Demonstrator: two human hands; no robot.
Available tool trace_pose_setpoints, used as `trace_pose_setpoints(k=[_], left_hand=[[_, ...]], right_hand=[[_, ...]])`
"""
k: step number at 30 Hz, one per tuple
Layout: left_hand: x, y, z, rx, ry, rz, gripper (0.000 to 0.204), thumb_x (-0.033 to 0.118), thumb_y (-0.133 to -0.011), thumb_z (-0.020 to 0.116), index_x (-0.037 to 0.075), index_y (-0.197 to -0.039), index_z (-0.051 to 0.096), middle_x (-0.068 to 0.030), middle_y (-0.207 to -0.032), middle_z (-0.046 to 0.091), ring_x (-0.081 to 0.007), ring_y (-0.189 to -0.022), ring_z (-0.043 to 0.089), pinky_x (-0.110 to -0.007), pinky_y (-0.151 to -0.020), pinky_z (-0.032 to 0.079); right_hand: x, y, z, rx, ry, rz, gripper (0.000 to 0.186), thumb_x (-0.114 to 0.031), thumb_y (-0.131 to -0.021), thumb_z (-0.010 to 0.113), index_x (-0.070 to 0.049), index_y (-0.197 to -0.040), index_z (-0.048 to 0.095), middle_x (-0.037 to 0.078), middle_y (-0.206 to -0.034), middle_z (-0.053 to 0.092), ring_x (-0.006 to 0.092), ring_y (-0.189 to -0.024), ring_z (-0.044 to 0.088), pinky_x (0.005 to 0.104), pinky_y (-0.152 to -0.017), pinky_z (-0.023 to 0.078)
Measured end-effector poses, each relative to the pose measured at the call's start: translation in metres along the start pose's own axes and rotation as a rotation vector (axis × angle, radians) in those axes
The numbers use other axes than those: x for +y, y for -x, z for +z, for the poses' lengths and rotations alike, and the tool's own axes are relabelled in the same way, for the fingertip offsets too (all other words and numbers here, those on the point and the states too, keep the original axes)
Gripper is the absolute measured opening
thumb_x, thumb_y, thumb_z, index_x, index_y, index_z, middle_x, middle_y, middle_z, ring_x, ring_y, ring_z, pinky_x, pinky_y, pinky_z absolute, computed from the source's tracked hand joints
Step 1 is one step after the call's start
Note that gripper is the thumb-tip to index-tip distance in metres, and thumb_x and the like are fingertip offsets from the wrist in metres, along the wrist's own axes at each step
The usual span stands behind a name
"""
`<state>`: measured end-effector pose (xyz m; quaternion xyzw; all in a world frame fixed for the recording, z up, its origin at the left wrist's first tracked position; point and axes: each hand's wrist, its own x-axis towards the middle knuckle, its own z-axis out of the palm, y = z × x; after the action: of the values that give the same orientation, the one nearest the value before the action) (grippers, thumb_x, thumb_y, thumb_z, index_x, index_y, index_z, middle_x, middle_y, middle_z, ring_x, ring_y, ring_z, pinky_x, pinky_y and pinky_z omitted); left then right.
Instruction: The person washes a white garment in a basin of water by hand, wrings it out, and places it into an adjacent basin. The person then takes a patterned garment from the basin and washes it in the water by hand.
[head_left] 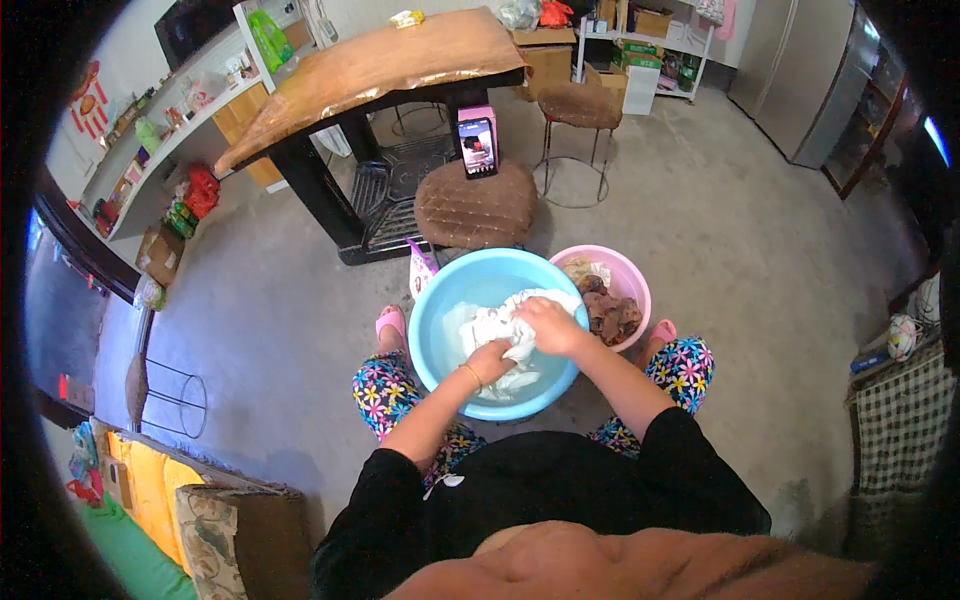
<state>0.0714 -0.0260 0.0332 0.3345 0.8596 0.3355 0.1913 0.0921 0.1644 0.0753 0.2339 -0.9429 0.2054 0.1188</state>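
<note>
Between my knees is a light blue basin (440,330) with water and a white cloth (485,327) in it. My left hand (489,360) grips the lower part of the cloth. My right hand (545,320), higher and to the right, is closed on the same cloth near the basin's right side. Behind the basin's right edge sits a pink basin (636,285) holding brown and beige fabric (610,315). A purple-and-white packet (420,265) stands just left of the blue basin.
A padded stool (470,220) ahead bears an upright phone (478,155), with a black-legged table (380,60) behind it. Another stool (580,105) stands farther right. A cushioned sofa (230,530) is at lower left, a checked-cloth-covered piece (890,430) at the right.
</note>
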Motion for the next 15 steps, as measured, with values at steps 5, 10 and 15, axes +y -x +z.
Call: trace_pose_setpoints(k=[5,10,15], left_hand=[[0.022,0.027,-0.045,-0.084,0.119,0.012,0.030,0.023,-0.072,0.061,0.004,-0.095,0.057,-0.0171,-0.091,0.058,-0.0304,-0.087,0.056,-0.036,-0.077,0.043],[0.030,0.042,-0.069,-0.061,0.281,0.058,0.025,0.016,-0.076,0.060,0.002,-0.097,0.056,-0.0064,-0.086,0.058,-0.0155,-0.080,0.053,-0.027,-0.071,0.042],[0.043,0.044,-0.078,-0.019,0.646,-0.079,0.023,0.017,-0.082,0.054,0.000,-0.097,0.055,-0.0034,-0.085,0.057,-0.0106,-0.079,0.051,-0.024,-0.070,0.042]], right_hand=[[-0.007,-0.002,0.015,-0.317,0.184,0.087,0.031,-0.007,-0.066,0.053,-0.011,-0.097,0.058,0.011,-0.097,0.055,0.0284,-0.099,0.049,0.0394,-0.084,0.037],[-0.004,-0.011,0.006,-0.356,0.117,0.175,0.025,-0.010,-0.069,0.053,-0.011,-0.093,0.060,0.011,-0.090,0.057,0.0283,-0.095,0.051,0.0399,-0.082,0.039],[0.009,-0.006,0.003,-0.188,-0.296,0.211,0.031,-0.009,-0.069,0.053,-0.010,-0.100,0.058,0.016,-0.095,0.056,0.0312,-0.093,0.051,0.0392,-0.084,0.039]])
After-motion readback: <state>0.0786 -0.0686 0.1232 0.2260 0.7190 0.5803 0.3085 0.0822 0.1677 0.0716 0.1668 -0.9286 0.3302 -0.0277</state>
